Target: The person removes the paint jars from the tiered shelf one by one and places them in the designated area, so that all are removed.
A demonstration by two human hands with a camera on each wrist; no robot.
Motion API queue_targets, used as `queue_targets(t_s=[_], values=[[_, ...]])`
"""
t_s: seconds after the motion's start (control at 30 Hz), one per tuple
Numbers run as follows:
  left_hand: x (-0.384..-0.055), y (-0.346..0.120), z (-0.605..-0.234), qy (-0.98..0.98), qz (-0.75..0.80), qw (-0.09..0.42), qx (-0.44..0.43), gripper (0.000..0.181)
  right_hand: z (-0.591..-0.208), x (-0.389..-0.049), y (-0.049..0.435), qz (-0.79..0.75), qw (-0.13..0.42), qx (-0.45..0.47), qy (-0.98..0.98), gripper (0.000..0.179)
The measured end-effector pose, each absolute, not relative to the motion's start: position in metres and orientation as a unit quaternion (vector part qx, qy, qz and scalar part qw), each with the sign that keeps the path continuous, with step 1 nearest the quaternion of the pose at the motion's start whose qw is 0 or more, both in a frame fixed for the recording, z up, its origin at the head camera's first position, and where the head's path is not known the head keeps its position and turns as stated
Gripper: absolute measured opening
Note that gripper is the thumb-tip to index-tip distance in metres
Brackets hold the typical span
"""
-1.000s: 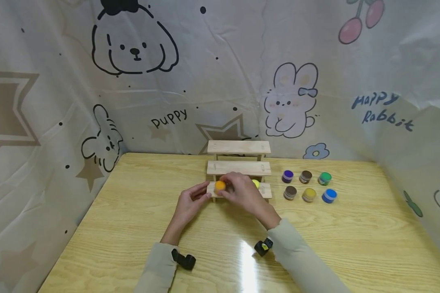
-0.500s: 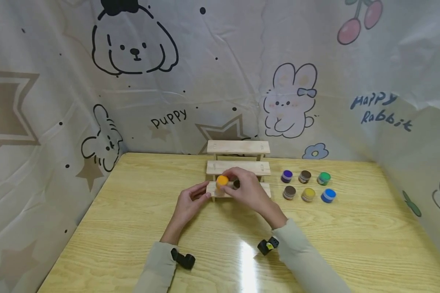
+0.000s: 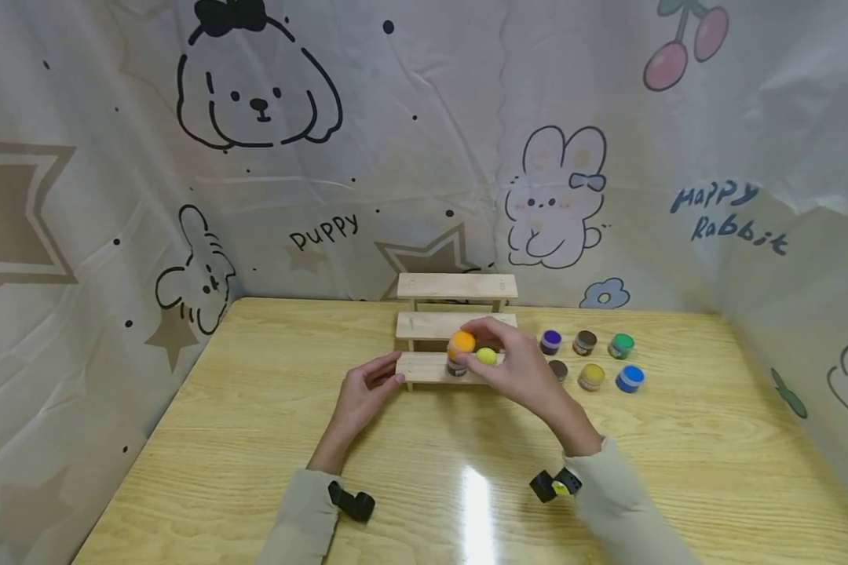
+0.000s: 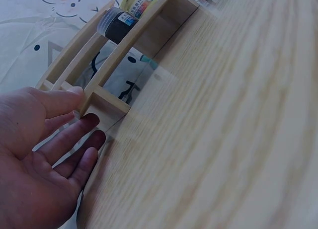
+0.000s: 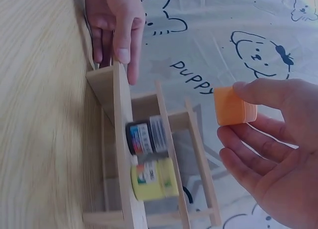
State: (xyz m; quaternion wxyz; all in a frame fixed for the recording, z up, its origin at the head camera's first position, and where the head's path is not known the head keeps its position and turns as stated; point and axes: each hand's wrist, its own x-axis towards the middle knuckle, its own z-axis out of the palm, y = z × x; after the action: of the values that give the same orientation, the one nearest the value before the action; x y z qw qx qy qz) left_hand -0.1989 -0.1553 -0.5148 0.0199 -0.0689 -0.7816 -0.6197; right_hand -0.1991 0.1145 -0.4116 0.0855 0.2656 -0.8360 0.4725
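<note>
In the head view, my right hand [image 3: 516,365] pinches an orange paint jar [image 3: 462,344] between thumb and fingers, above the lowest step of a three-tier wooden stand [image 3: 424,367]. The right wrist view shows this orange jar [image 5: 229,106] raised off the boards. Side by side on the lowest step are a black paint jar [image 5: 144,137] and a yellow paint jar [image 5: 154,180]. My left hand [image 3: 363,396] holds the left end of that step, its thumb on the board's edge and the other fingers loosely bent beside it [image 4: 54,134].
Right of the stand, several paint jars stand in two rows on the wood-grain table [image 3: 254,439]: purple [image 3: 551,342], brown, green [image 3: 621,346], yellow [image 3: 591,377] and blue [image 3: 630,379] among them. A printed cloth [image 3: 424,78] hangs behind the table. The upper two tiers [image 3: 457,286] carry no jars.
My right hand has lifted the orange jar off the left part of the lowest step and carried it rightward, over the black jar. My left hand has stayed at the stand's end.
</note>
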Motion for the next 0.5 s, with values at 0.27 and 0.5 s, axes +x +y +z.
queue_targets(t_s=[0.27, 0.5], values=[[-0.200, -0.155, -0.516, -0.785, -0.615, 0.032, -0.075, 0.043, -0.414, -0.185, 0.141, 0.457, 0.106, 0.244, -0.849, 0.034], [-0.201, -0.154, -0.516, -0.784, -0.616, 0.032, -0.071, 0.042, -0.424, -0.176, 0.162, 0.457, 0.103, 0.207, -0.859, 0.034]])
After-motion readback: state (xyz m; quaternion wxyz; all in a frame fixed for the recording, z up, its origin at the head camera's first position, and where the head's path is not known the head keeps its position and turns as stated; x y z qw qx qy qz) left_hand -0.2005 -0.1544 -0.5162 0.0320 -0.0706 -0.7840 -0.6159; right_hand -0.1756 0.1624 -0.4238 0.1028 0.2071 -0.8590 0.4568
